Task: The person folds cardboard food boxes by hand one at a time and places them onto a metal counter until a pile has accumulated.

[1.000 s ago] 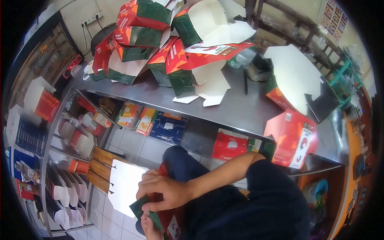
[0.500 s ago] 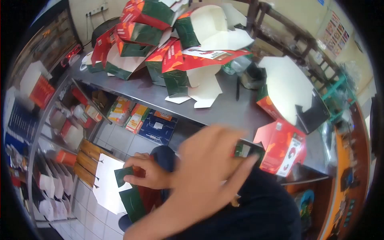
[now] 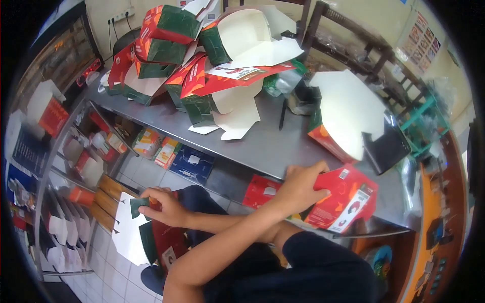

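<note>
- At the lower left, by the person's dark-clothed legs, lies a half-folded carton (image 3: pixel 148 242), showing a bright white panel with green and red sides.
- On its upper part, the right hand (image 3: pixel 164 204) is clamped, thumb and fingers together on a small green flap (image 3: pixel 135 207).
- Across to the right, the left hand (image 3: pixel 300 187) touches the left edge of a red carton (image 3: pixel 336 202) at the front of the bench (image 3: pixel 283 151); its thumb and forefinger stand apart there, and I cannot tell whether the grip is closed.
- Between the two hands, the forearms cross, the left one lying over the right.
- Behind the red carton, an open carton (image 3: pixel 348 111) sits with its white inside facing up, beside a flat black object (image 3: pixel 386 149).
- Farther left on the bench, a large pile of red-and-green cartons (image 3: pixel 179 22) leans and overlaps, several with pale insides showing; a thin dark stick (image 3: pixel 282 115) lies between this pile and the open carton.
- Under the bench are a blue package (image 3: pixel 192 164) and a red package (image 3: pixel 257 189).
- At far left, a metal rack (image 3: pixel 43 184) holds more cartons, with wooden slats (image 3: pixel 108 197) near the white panel.
</note>
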